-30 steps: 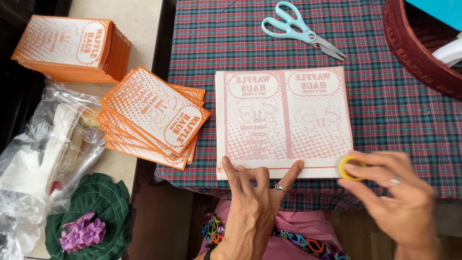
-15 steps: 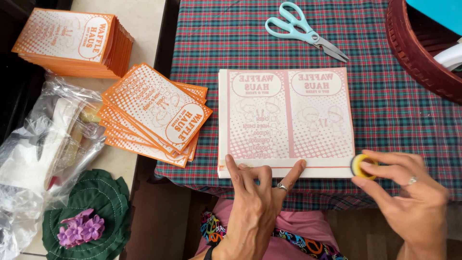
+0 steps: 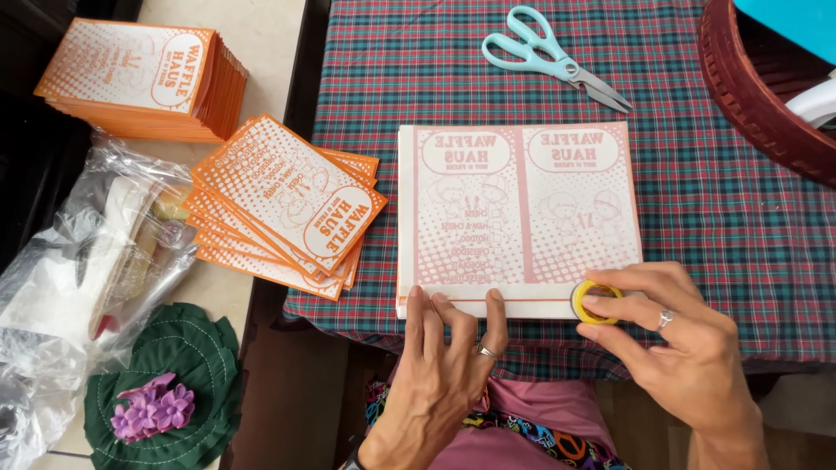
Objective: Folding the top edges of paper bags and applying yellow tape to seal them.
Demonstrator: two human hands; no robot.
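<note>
Since the earlier frames the right hand (image 3: 675, 344) has slid the yellow tape roll (image 3: 596, 301) a little further along the bottom edge of the printed paper sheet (image 3: 520, 213), pinching the roll between thumb and fingers at the sheet's lower right corner. Just to its left, the left hand (image 3: 444, 365) presses three spread fingertips flat on the sheet's white bottom strip. Beyond the hands, pale blue scissors (image 3: 553, 61) lie on the plaid tablecloth (image 3: 723, 209). Left of the left hand sit fanned orange cards (image 3: 283, 204), with a neat orange stack (image 3: 139, 78) further off.
</note>
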